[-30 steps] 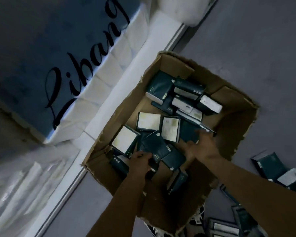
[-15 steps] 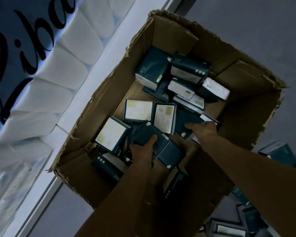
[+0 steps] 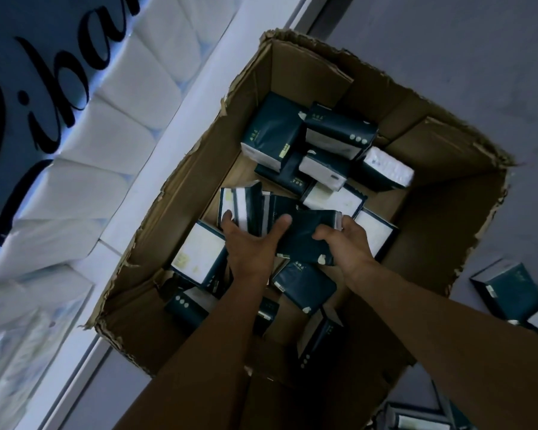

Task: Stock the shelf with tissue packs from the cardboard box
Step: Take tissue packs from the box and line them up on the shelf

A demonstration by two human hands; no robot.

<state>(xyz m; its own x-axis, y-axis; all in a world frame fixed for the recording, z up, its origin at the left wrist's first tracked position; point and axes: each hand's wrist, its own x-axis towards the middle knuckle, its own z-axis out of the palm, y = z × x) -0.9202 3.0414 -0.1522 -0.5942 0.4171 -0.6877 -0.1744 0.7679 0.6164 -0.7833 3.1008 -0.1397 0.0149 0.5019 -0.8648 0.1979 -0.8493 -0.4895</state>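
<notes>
Cardboard box: fills the centre of the frame, open-topped with ragged torn rims. Hands lifting a load out could catch on a torn edge and knock packs loose.
Shelf: its pale edge runs diagonally along the left of the box, with large white wrapped rolls above it at upper left. Where on it the packs belong is not visible.
Loose tissue packs: heaped at odd angles in the upper part of the box, more under the wrists at lower centre. The heap may slump as its neighbours leave.
Held tissue packs: a bunch of several dark packs at frame centre, fanned rather than squared. Slick wrappers could let a middle one slide out.
Left hand: fingers curled round the left side of the bunch, thumb on top.
Right hand: grips the bunch's right end; uneven squeeze risks a drop.
Floor packs: outside the box at lower right, a trip or trample hazard.
</notes>
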